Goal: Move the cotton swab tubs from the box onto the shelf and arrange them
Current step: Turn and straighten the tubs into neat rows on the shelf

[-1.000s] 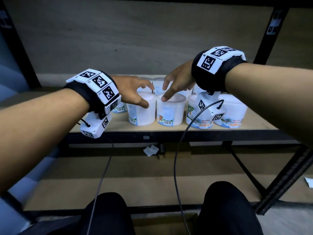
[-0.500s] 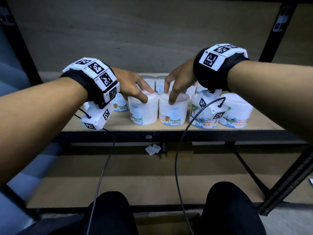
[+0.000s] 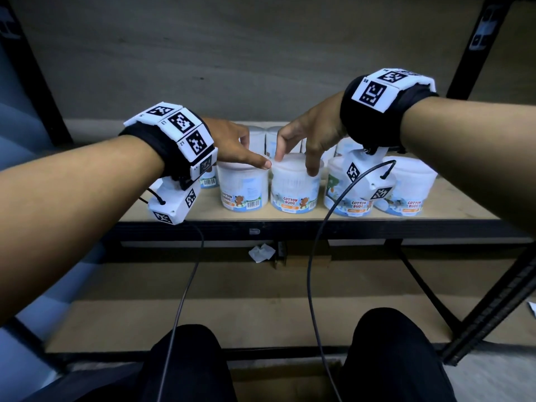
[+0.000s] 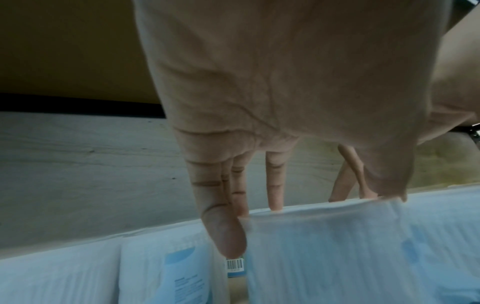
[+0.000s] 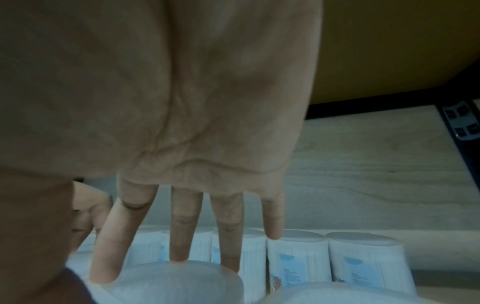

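Several white cotton swab tubs stand in rows on the wooden shelf (image 3: 464, 206). My left hand (image 3: 255, 153) grips the lid of a front-row tub (image 3: 242, 190) from above, thumb at its right rim. In the left wrist view its fingers (image 4: 275, 185) reach down behind that tub (image 4: 324, 246). My right hand (image 3: 295, 163) grips the lid of the neighbouring tub (image 3: 294, 192), fingertips curled over its rim. The right wrist view shows its fingers (image 5: 185, 226) on the far edge of that lid (image 5: 176, 281). Both tubs' "Cotton Buds" labels face the front.
Two more tubs (image 3: 345, 195) (image 3: 406, 192) stand to the right in the front row, with others (image 3: 258, 137) behind. Black metal posts (image 3: 475, 53) frame the shelf. A crumpled paper (image 3: 261, 252) lies on the lower level. A cardboard box (image 3: 284, 381) sits between my knees.
Both hands have turned their tubs, so the picture labels now face front instead of the barcode sides. The hands stay on the same two tubs.
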`<state>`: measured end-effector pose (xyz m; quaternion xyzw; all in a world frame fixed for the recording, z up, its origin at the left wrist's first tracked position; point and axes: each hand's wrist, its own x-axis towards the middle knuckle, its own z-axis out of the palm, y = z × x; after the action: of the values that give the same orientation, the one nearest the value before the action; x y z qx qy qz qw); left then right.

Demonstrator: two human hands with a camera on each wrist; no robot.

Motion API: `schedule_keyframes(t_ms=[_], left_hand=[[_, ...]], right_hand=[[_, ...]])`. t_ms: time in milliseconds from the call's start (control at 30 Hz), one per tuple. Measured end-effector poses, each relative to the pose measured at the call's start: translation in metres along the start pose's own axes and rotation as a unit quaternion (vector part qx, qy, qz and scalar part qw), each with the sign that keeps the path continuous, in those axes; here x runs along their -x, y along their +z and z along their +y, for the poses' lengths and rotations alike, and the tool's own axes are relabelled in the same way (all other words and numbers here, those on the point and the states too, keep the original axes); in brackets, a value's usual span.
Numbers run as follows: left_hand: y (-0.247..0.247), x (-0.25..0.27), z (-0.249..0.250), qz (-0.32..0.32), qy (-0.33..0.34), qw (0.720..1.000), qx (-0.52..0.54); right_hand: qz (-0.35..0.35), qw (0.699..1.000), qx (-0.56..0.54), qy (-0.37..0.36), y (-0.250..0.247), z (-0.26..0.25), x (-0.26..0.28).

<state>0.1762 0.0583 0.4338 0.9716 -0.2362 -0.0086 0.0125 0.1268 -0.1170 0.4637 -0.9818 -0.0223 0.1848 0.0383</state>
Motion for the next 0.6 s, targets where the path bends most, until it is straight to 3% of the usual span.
schedule_keyframes(t_ms=[267, 433, 600], left_hand=[[0.002, -0.003, 0.0, -0.003, -0.001, 1.0, 0.008], [-0.005, 0.001, -0.009, -0.089, 0.049, 0.99, 0.103], [-0.005, 0.003, -0.013, -0.103, 0.074, 0.987, 0.1]], right_hand=[[0.01, 0.998, -0.059, -0.005, 0.003, 0.001, -0.001], [0.062, 0.993, -0.093, 0.036, 0.004, -0.005, 0.001], [0.06, 0.993, -0.088, 0.048, 0.008, -0.004, 0.003]])
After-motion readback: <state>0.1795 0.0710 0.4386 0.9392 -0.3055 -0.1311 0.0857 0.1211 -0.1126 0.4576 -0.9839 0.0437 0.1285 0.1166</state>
